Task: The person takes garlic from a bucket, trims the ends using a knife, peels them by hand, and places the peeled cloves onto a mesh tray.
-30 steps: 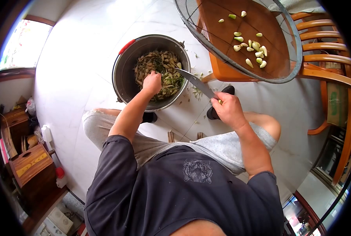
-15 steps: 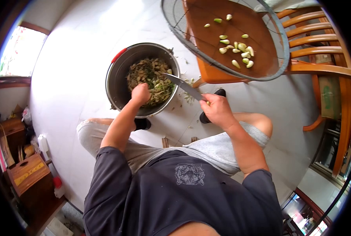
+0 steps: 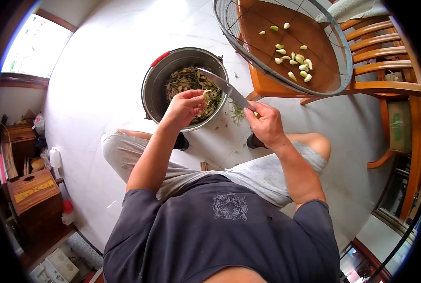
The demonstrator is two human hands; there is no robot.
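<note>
My left hand [image 3: 184,107] is over the metal bucket [image 3: 147,89], its fingertips pinching a small pale garlic clove [image 3: 206,93]. In my right hand [image 3: 268,125] is a kitchen knife [image 3: 229,91], gripped by the handle. Its blade slants up and left across the bucket's right rim, close to the clove. Inside the bucket lies a heap of unpeeled garlic [image 3: 187,80] with dry skins and green stalks. Several peeled white-green cloves [image 3: 299,58] rest in a round mesh sieve [image 3: 350,61] at the upper right.
The sieve sits on the seat of a wooden chair [image 3: 262,86], whose slatted back [image 3: 373,56] is at the right. Green trimmings [image 3: 237,113] lie on the pale tiled floor beside the bucket. A wooden cabinet [image 3: 33,193] stands at the far left. My knees flank the bucket's near side.
My left hand has come up out of the garlic heap, now with a clove in its fingertips near the blade. The knife stays in my right hand. The view has shifted slightly.
</note>
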